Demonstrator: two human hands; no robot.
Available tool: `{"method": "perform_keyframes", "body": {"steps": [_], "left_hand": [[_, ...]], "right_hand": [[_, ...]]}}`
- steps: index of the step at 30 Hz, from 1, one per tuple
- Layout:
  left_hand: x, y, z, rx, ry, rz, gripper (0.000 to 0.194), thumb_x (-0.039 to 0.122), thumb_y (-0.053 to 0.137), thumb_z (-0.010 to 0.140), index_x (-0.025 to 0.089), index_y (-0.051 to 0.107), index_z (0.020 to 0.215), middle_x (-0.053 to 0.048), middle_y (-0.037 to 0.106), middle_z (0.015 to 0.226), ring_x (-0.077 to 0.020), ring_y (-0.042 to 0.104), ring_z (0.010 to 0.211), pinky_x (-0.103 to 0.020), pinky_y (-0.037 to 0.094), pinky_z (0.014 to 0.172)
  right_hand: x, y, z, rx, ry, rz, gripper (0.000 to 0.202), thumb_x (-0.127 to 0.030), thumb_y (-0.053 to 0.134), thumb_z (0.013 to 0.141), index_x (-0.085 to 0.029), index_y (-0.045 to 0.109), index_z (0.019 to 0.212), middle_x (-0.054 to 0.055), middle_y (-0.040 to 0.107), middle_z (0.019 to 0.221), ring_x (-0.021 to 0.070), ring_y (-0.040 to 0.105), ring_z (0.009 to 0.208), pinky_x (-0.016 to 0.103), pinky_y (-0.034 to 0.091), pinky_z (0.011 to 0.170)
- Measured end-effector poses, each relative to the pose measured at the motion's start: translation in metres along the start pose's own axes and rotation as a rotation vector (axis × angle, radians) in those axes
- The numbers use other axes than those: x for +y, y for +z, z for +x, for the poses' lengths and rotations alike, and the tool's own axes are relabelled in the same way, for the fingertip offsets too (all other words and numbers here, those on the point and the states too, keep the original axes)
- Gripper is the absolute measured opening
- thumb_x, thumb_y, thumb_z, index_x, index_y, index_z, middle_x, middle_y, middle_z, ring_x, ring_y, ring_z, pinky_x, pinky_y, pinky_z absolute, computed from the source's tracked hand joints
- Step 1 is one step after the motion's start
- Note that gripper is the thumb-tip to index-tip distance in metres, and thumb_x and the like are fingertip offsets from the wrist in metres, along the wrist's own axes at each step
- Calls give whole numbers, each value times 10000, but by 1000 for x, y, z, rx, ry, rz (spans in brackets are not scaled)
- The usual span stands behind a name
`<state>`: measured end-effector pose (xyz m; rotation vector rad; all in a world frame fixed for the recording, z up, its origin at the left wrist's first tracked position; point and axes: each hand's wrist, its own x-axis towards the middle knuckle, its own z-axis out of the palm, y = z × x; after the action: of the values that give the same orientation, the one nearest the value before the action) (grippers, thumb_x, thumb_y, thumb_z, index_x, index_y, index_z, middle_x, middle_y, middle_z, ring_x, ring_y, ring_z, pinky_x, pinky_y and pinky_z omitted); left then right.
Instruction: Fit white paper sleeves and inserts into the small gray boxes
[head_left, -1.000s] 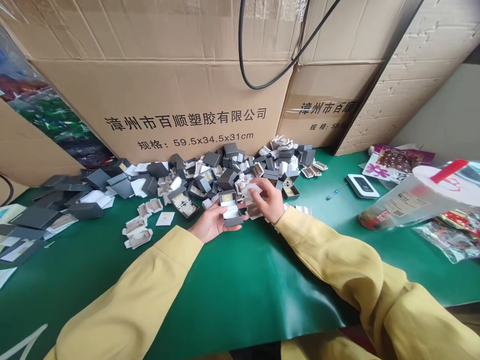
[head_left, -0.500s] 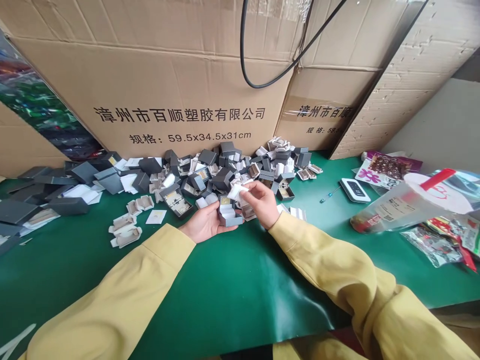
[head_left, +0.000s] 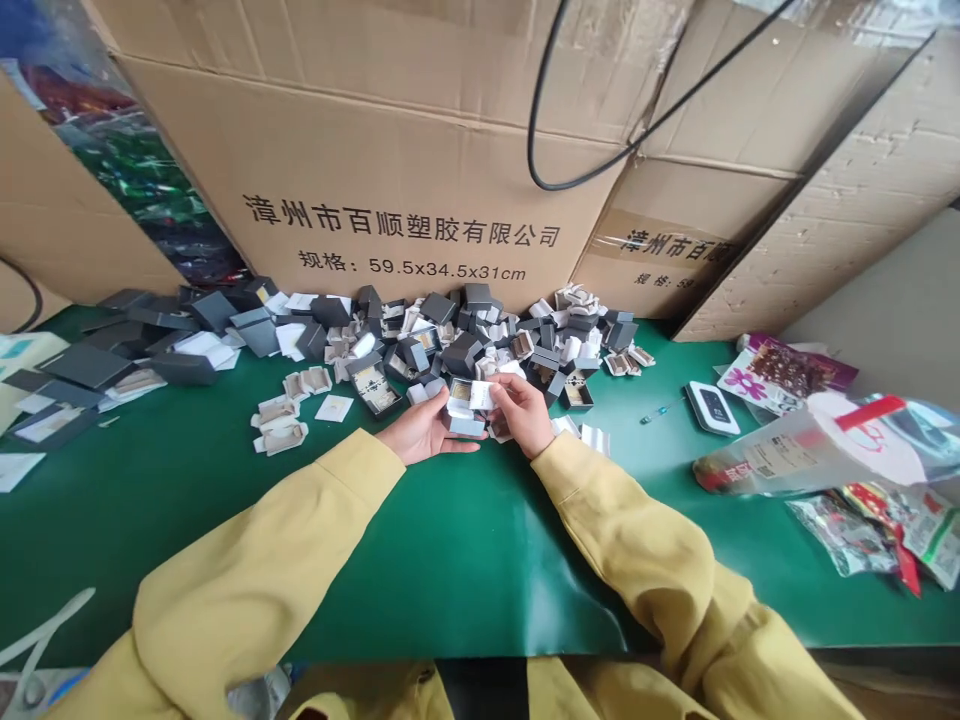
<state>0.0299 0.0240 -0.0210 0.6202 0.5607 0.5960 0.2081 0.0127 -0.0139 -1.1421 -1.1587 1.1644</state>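
Observation:
Near the middle of the green table, my left hand (head_left: 421, 428) is closed round a small dark grey jewelry box (head_left: 466, 425) with its lid raised, showing a pale lining. My right hand (head_left: 523, 412) pinches a small white card (head_left: 484, 396) over the box's right side, touching or almost touching it; I cannot tell which. Just beyond both hands lies a heap of similar grey boxes (head_left: 461, 352) mixed with white inserts. Left of my left hand are a loose square white card (head_left: 334, 408) and several folded white inserts (head_left: 279, 425).
Large cardboard cartons (head_left: 390, 160) stand behind the heap, with a black cable (head_left: 555, 185) hanging before them. To the right are a small white device (head_left: 712, 408), a tilted plastic drink cup (head_left: 802, 445) and snack packets (head_left: 787, 370). White scissor-like handles (head_left: 45, 630) show at lower left.
My right hand has brought the white card down to the opened box. The view has shifted, so more of the table's left side and front edge shows.

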Motion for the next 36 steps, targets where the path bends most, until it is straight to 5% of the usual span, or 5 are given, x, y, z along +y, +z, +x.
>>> {"method": "perform_keyframes", "body": {"steps": [9,15,26,36], "left_hand": [[-4,10,-1,99,57,-29,407,454,394,889,147,562,1097,-125,676,963,-247,660,833,-472,501,786],[-3,11,0,63,73,-12,381,439,406,889,184,537,1140,-134,644,1073,-260,625,946,-502,476,825],[2,9,8,-26,69,28,380,431,412,887,164,565,1109,-139,650,1056,-268,620,952,-520,456,847],[5,8,8,-49,33,81,401,420,353,910,153,520,1159,-149,655,1032,-284,628,953,-504,458,834]], "right_hand": [[6,-1,0,-92,-11,99,446,-352,607,719,-255,493,1140,5,512,953,102,593,677,325,579,665],[10,-4,4,-179,-102,-55,314,-352,534,787,-233,530,1078,9,567,876,95,557,628,261,550,601],[1,-1,-1,72,-134,-102,267,-396,631,721,-205,508,862,-43,518,729,69,543,493,214,500,452],[5,-3,0,101,-326,-360,221,-411,577,776,-203,640,819,16,650,808,127,571,660,276,510,664]]}}
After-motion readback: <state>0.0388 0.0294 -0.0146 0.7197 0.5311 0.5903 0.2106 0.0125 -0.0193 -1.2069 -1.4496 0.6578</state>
